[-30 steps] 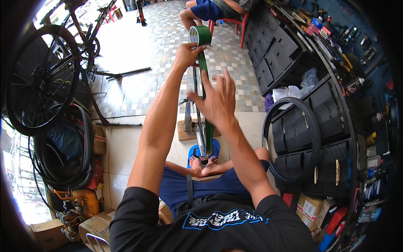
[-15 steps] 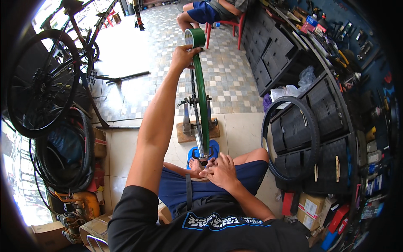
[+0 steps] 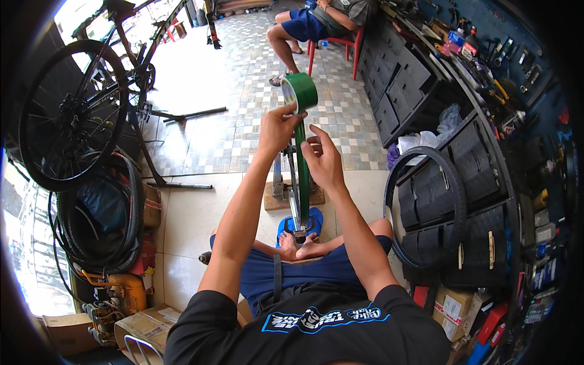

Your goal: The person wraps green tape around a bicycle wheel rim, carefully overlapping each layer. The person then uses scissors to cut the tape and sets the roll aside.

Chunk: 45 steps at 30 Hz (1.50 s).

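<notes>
Tape strip (image 3: 304, 182) and wheel (image 3: 294, 204), the latter showing almost edge-on, are hiding much of the truing stand (image 3: 278, 176), which is standing on a wooden block (image 3: 317, 199); only the block's ends and near edge are showing clearly. The view's upper edge is cutting off a person (image 3: 298, 24) sitting on a red chair (image 3: 353, 45).

The green tape roll (image 3: 302, 91) is sitting just above the left hand (image 3: 278, 131), whose thumb and foremost finger are gripping its lower rim; the remaining left fingers are hard to make out. From there the strip is running down toward the wheel's near end, past the block's near edge. Just right of the strip, the right hand (image 3: 324, 164) is hovering with thumb and index finger moderately apart, the others curling inward. Whether its thumb is touching the strip, I am not able to tell.
</notes>
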Available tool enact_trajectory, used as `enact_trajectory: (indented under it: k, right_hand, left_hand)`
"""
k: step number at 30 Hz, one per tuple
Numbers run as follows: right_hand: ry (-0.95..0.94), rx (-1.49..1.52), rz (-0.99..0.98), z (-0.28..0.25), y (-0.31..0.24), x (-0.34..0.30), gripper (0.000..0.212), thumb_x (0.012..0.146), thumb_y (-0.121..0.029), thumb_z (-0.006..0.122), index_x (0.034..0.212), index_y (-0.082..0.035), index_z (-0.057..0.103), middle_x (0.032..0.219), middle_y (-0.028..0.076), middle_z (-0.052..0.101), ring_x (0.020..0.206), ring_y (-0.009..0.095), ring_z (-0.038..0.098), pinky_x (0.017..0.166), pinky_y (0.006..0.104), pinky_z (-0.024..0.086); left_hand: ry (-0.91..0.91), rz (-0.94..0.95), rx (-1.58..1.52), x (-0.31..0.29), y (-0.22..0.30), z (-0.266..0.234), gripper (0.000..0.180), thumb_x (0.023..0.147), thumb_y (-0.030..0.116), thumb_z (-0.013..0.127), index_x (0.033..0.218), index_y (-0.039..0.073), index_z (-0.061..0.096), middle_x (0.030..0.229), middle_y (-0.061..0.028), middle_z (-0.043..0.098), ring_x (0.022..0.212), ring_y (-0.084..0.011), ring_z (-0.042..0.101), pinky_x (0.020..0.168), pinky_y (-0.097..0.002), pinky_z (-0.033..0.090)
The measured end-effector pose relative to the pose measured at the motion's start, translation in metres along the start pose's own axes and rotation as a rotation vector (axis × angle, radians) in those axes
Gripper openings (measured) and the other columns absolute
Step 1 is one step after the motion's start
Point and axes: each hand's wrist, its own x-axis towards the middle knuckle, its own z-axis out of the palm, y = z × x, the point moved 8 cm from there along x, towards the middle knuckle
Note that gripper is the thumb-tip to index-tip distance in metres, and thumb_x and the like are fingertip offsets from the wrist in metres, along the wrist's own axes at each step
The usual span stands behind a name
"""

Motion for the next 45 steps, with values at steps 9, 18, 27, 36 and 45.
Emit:
enact_trajectory:
  k: [9,18,27,36,45]
  right_hand:
    - [-0.110,0.421,0.156,0.036,0.039,-0.026,0.024,0.104,-0.016,0.056,0.119,0.001,0.062,0.087,0.006,0.067,0.079,0.012,0.065,0.070,0.0274,0.052]
    - [-0.132,0.387,0.061,0.034,0.073,-0.077,0.022,0.099,-0.021,0.064,0.111,-0.004,0.066,0.082,0.005,0.070,0.073,0.013,0.068,0.064,0.0285,0.053]
    - [-0.072,0.437,0.176,0.043,0.061,-0.099,0.027,0.106,-0.028,0.052,0.099,-0.003,0.062,0.070,0.002,0.060,0.058,0.008,0.057,0.054,0.0244,0.045]
    - [-0.101,0.503,0.225,0.044,0.071,-0.110,0.019,0.107,-0.023,0.049,0.102,-0.006,0.057,0.069,0.000,0.056,0.056,0.006,0.051,0.053,0.0212,0.043]
    - [-0.073,0.535,0.236,0.049,0.077,-0.114,0.023,0.108,-0.027,0.049,0.102,-0.006,0.057,0.070,-0.001,0.054,0.056,0.005,0.049,0.052,0.0205,0.041]
  left_hand:
    - [0.107,0.288,-0.064,-0.071,-0.005,0.005,0.028,0.088,0.001,0.067,0.116,0.005,0.073,0.103,-0.0155,0.071,0.090,-0.0271,0.071,0.076,-0.0355,0.055]
    - [-0.081,0.428,0.133,-0.144,0.005,0.019,0.030,0.089,0.024,0.076,0.118,0.018,0.076,0.164,-0.0206,0.025,0.154,-0.0450,0.010,0.119,-0.0569,0.025]
    - [-0.222,0.332,-0.278,-0.109,0.034,0.010,0.034,0.091,0.029,0.077,0.119,0.009,0.073,0.167,-0.0219,0.015,0.155,-0.0384,0.010,0.122,-0.0530,0.017]
    - [-0.090,0.304,-0.280,0.021,0.109,-0.014,0.041,0.101,0.030,0.063,0.124,-0.004,0.068,0.150,-0.0257,0.046,0.144,-0.0291,0.040,0.117,-0.0393,0.033]
    - [-0.227,0.287,-0.479,0.121,0.110,-0.012,0.037,0.100,0.032,0.069,0.111,-0.004,0.070,0.096,-0.0027,0.066,0.090,-0.0114,0.062,0.084,-0.0270,0.050]
